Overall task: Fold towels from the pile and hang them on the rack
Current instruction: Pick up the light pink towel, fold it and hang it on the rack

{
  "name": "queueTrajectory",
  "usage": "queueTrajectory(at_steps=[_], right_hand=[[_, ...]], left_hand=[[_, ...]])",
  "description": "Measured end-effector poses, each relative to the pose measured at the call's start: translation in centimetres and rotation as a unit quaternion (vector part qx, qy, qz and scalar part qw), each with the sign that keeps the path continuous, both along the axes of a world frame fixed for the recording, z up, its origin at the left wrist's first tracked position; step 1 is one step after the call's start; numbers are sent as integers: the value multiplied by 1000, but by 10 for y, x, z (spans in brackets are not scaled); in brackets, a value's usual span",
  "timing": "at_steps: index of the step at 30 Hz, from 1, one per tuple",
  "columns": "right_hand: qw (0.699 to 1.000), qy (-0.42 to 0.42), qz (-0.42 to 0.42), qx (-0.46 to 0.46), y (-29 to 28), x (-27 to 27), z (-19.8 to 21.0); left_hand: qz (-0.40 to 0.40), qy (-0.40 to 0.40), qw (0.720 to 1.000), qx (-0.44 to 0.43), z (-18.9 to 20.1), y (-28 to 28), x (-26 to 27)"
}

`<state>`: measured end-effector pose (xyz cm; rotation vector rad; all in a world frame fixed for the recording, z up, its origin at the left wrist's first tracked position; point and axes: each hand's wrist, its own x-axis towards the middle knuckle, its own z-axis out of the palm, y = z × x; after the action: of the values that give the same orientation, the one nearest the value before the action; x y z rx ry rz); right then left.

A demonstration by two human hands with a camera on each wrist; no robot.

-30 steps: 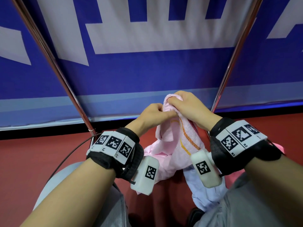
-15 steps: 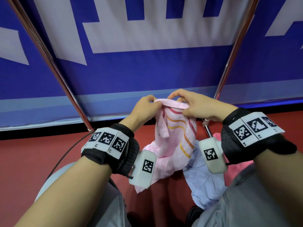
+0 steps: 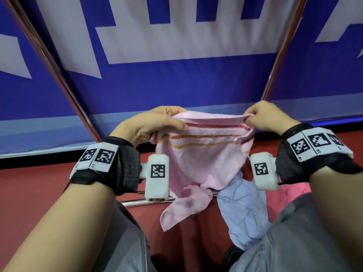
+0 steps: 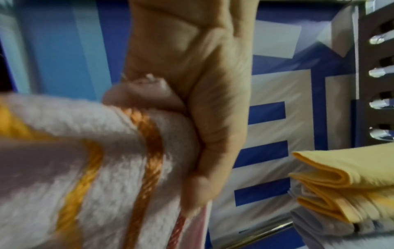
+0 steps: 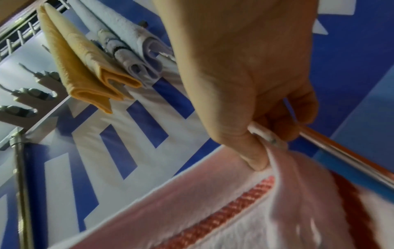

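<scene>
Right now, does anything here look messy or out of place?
Only mildly: the pink towel is stretched along its top edge between the left hand and right hand, but its lower end hangs crumpled. A light blue cloth lies rumpled below.

I see the pink towel (image 3: 204, 154), red- and orange-striped, stretched flat by its top edge, lower part hanging crumpled; folded yellow towel (image 5: 85, 70) on rack (image 5: 19, 168).

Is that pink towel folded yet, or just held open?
Held open: both hands stretch the pink towel's top edge; its bottom hangs crumpled.
</scene>
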<state>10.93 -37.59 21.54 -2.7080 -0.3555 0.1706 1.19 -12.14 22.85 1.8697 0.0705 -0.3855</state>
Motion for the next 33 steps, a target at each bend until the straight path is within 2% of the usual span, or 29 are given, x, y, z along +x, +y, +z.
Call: queueTrajectory(at_steps=[1, 3, 9, 12, 16, 24, 27, 29, 33], right_hand=[[1000, -6, -19, 8, -4, 2, 0], [998, -18, -62, 28, -13, 6, 1], [985, -81, -138, 62, -28, 7, 5], [980, -91, -163, 71, -30, 5, 5], [980, -89, -167, 60, -30, 7, 4], [982, -80, -161, 57, -32, 10, 1], [977, -103, -160, 100, -33, 9, 4], [966, -106, -172, 160, -33, 11, 5], [922, -61, -199, 326, -34, 17, 4]], left_hand=[[-22, 5, 1000, 8, 2, 3, -3], [-17, 8, 1000, 20, 5, 5, -4], [146, -20, 986, -76, 1, 18, 2], [193, -53, 974, -103, 4, 21, 1], [214, -75, 968, -104, 5, 20, -1], [370, -114, 906, -173, 2, 28, 4], [411, -117, 883, -196, 1, 34, 6], [434, -113, 869, -207, 1, 38, 7], [458, -111, 855, -216, 1, 44, 7]])
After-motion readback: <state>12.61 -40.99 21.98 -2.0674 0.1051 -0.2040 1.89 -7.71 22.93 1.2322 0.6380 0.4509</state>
